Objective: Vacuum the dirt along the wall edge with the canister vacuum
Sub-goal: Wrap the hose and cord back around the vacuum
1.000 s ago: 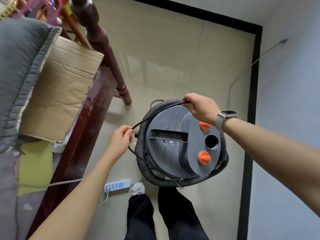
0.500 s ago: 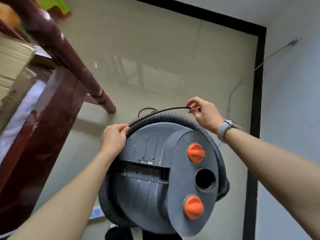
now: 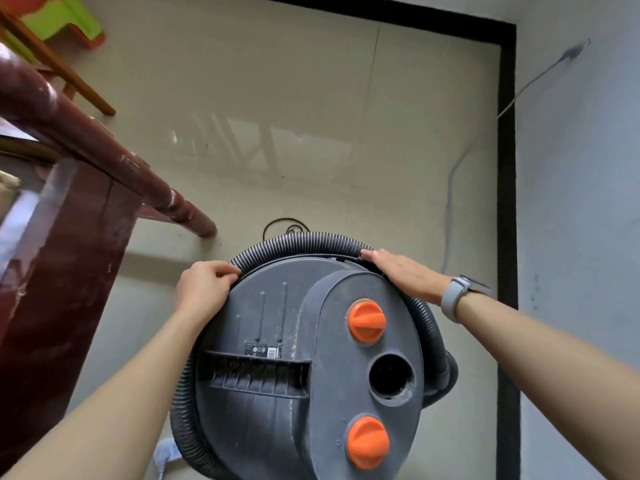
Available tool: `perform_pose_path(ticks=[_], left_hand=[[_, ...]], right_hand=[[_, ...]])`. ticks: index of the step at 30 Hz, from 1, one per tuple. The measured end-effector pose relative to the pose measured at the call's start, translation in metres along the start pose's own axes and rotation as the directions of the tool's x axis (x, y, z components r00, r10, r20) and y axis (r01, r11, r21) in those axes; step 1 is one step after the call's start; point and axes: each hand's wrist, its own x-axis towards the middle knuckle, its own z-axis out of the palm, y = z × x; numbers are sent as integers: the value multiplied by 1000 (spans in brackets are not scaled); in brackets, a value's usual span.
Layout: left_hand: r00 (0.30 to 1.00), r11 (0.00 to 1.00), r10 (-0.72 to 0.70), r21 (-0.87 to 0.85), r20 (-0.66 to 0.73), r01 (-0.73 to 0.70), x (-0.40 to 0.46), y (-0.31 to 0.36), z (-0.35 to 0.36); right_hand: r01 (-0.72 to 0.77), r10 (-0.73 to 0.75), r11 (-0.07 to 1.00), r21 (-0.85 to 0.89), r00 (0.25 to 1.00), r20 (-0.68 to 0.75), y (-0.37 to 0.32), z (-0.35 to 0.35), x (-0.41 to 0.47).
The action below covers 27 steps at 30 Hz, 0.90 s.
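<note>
Head view: grey canister vacuum (image 3: 277,393) stands on the tiled floor (image 3: 294,98), ribbed hose (image 3: 301,242) coiled round its rim, black baseboard (image 3: 506,168) to the vacuum's right. Left hand (image 3: 202,292) pinches something thin at the vacuum's upper-left rim, the item itself not discernible. Right hand (image 3: 403,273), fingers straight, lies flat on the hose at the vacuum's upper-right rim, grasping nothing.

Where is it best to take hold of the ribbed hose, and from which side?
Probably the bare arc of the ribbed hose at the vacuum canister's far rim, between the left hand and right hand. Come from above: it bulges outward there, letting fingers wrap round it.
</note>
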Motion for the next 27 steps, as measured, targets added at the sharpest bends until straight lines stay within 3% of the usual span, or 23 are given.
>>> perform_pose_path(ticks=[5, 7, 10, 15, 17, 22, 25, 27], left_hand=[[993, 992, 105, -64, -52, -108, -30, 13, 7], [981, 981, 192, -10, 15, -192, -45, 9, 12], [960, 957, 246, 125, 137, -263, -53, 1, 19], [942, 958, 261, 60, 211, -279, -60, 6, 4], [904, 910, 375, 106, 204, -401, -79, -3, -6], [751, 712, 605, 243, 263, -659, -131, -30, -9], [676, 594, 719, 363, 162, -718, -129, -31, -8], [667, 572, 733, 409, 133, -711, -128, -30, -8]], right_hand=[[2, 9, 995, 103, 994, -108, 1, 15, -3], [11, 8, 995, 95, 980, -201, -7, 17, -3], [50, -64, 998, -46, 921, -385, -21, 28, -14], [153, -278, 955, -255, 769, -576, -50, 76, -70], [107, -313, 922, -373, 771, -555, -53, 104, -93], [4, -276, 830, -558, 872, -404, -45, 144, -113], [-12, -246, 816, -578, 898, -365, -46, 141, -109], [-11, -224, 834, -552, 907, -357, -48, 142, -107]])
